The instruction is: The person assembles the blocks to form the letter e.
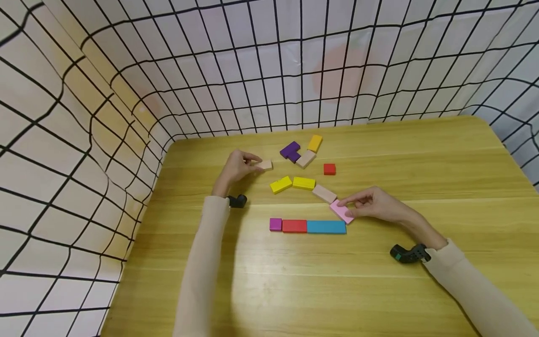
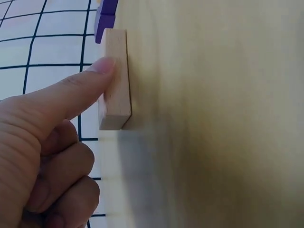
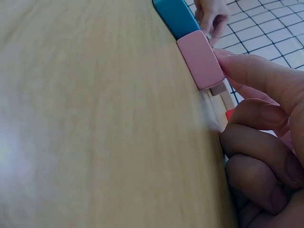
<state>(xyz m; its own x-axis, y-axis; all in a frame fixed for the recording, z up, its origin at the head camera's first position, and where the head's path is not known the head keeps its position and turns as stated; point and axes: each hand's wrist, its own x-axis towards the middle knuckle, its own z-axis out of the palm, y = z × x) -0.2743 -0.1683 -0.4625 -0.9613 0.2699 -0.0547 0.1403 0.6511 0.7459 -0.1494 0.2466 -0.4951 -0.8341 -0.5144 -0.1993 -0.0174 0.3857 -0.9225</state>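
Observation:
My left hand [image 1: 238,167] pinches a plain wooden block [image 1: 264,164] between thumb and index finger, low over the table. The left wrist view shows one fingertip on the face of that wooden block [image 2: 116,78], the other fingers curled below. Thumb and index finger of my right hand [image 1: 376,204] grip a pink block [image 1: 341,211] lying aslant. Its upper end meets a pale wooden block [image 1: 324,193]; its lower end lies close to the right end of a blue block [image 1: 326,227]. In the right wrist view the pink block [image 3: 201,59] sits against the blue one [image 3: 175,16].
Left of the blue block, a red block [image 1: 294,226] and a magenta block [image 1: 275,224] continue its row. Two yellow blocks [image 1: 303,183] lie above. Behind are purple blocks [image 1: 289,149], another wooden block [image 1: 306,159], an orange block [image 1: 315,143] and a small red block [image 1: 330,169]. Black grid netting [image 1: 269,65] borders the table.

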